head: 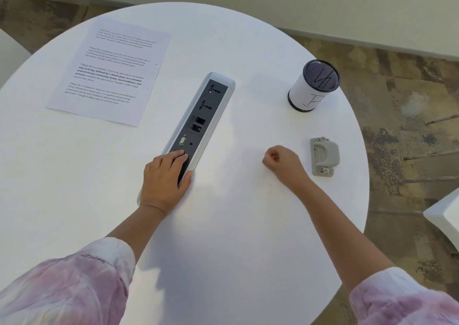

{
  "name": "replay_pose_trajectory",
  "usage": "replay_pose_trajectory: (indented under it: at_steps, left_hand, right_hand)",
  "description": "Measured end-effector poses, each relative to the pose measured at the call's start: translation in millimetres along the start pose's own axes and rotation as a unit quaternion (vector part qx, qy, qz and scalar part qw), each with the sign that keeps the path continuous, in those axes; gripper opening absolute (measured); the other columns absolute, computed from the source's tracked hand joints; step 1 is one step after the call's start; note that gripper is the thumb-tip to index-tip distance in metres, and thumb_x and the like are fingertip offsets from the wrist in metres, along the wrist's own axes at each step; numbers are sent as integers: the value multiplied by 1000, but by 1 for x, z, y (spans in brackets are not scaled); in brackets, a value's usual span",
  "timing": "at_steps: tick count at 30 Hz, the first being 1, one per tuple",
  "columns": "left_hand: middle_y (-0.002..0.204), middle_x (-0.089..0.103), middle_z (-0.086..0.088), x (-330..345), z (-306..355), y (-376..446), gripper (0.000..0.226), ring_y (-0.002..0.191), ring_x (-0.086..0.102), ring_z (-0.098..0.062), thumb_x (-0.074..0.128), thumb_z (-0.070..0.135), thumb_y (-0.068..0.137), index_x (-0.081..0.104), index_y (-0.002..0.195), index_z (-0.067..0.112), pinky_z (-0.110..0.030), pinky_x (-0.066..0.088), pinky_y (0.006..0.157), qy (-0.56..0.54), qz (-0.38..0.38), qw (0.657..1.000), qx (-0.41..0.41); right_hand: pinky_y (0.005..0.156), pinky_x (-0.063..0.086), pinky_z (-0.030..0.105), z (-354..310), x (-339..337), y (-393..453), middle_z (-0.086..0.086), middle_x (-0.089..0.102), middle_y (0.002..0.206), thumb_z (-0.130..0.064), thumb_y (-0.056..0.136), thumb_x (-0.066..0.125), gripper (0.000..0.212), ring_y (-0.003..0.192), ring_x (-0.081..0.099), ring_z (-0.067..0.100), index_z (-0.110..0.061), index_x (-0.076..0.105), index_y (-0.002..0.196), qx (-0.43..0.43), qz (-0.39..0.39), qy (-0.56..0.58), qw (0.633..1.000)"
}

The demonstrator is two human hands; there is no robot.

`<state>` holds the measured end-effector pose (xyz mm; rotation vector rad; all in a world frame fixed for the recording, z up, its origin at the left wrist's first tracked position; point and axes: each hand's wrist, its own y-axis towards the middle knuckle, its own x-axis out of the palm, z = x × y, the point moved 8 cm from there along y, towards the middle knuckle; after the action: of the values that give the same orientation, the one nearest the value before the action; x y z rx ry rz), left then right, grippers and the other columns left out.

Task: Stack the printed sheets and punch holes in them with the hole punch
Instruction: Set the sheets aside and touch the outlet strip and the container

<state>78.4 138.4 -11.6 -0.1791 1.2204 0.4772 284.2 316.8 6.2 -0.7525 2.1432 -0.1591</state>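
Around one socket strip (198,123) on the bench (223,225): one hole punch (324,156), one mesh cup (314,85), printed sheets (111,72) (count unclear), two hands.

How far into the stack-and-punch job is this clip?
Printed sheets already lie together at the table's far left; how many, I cannot tell. Nothing is in hand: left hand rests flat on the socket strip, right hand is fisted beside the hole punch. Punching remains.
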Motion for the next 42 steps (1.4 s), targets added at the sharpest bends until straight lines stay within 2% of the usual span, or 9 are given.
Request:
replay_pose_trajectory:
  at_steps: [6, 11, 15, 19, 24, 28, 32, 36, 42]
  left_hand:
    - [123, 58, -3, 0, 0, 0, 46, 106, 43, -21, 38, 40, 87, 61, 114, 10, -42, 41, 84, -5, -3, 1000, -2]
    - [123, 59, -4, 0, 0, 0, 46, 105, 43, -21, 39, 40, 87, 62, 113, 10, -42, 41, 83, -4, -2, 1000, -1]
    - [122, 59, -3, 0, 0, -1, 46, 105, 43, -21, 39, 40, 86, 63, 113, 11, -41, 41, 84, -3, 2, 1000, -4]
    - [122, 59, -3, 0, 0, 1, 46, 106, 42, -20, 38, 40, 86, 62, 113, 11, -41, 41, 85, -7, 0, 1000, -8]
    - [121, 60, -4, -1, 0, 1, 46, 106, 43, -20, 39, 39, 86, 63, 112, 11, -41, 41, 84, -3, 0, 1000, -6]
    - [121, 60, -4, -1, 0, 1, 45, 105, 43, -21, 39, 39, 86, 63, 112, 10, -41, 42, 83, 3, 1, 1000, -3]
    - [121, 60, -5, -1, 0, 1, 46, 105, 43, -21, 39, 39, 86, 63, 112, 10, -41, 42, 83, 5, 1, 1000, -2]
    - [121, 60, -4, -1, 0, 1, 46, 104, 43, -21, 39, 40, 86, 63, 112, 10, -42, 42, 82, 4, 0, 1000, -1]
    - [121, 60, -5, -1, 0, 1, 46, 105, 43, -22, 39, 40, 86, 62, 112, 10, -43, 42, 82, -1, -2, 1000, 2]
  right_hand:
    - [51, 34, 6, -38, -79, 16, -12, 50, 61, -13, 83, 53, 15, 49, 47, -6, -22, 53, 72, -46, 132, 88, 986]
    - [54, 34, 10, -60, -150, 42, -13, 49, 63, -17, 83, 50, 6, 55, 43, -1, -16, 56, 82, -73, 236, 54, 967]
    - [50, 35, 3, -42, -186, 69, -13, 49, 65, -17, 83, 49, 18, 54, 43, -2, -10, 63, 92, -23, 292, 37, 955]
    - [57, 38, 15, -23, -189, 92, 4, 58, 78, -16, 89, 52, 22, 55, 44, 5, -4, 69, 98, 10, 243, -32, 970]
    - [74, 48, 33, -12, -191, 96, 8, 61, 82, -20, 88, 58, 23, 61, 48, 15, -4, 70, 99, 12, 232, -13, 973]
    - [69, 49, 25, -11, -189, 94, 6, 62, 82, -24, 84, 65, 19, 61, 51, 9, -10, 70, 95, 8, 227, 9, 974]
    - [74, 51, 30, -15, -181, 83, -3, 62, 71, -28, 86, 62, 24, 63, 54, 7, -9, 69, 99, -6, 229, 46, 972]
    - [61, 38, 2, -27, -135, 46, -14, 57, 68, -20, 83, 64, 11, 53, 50, -13, -17, 69, 92, -54, 201, 48, 977]
    - [64, 39, 13, 9, -39, -15, 8, 66, 80, -9, 78, 65, 10, 63, 52, 0, -14, 69, 85, -36, 80, -4, 996]
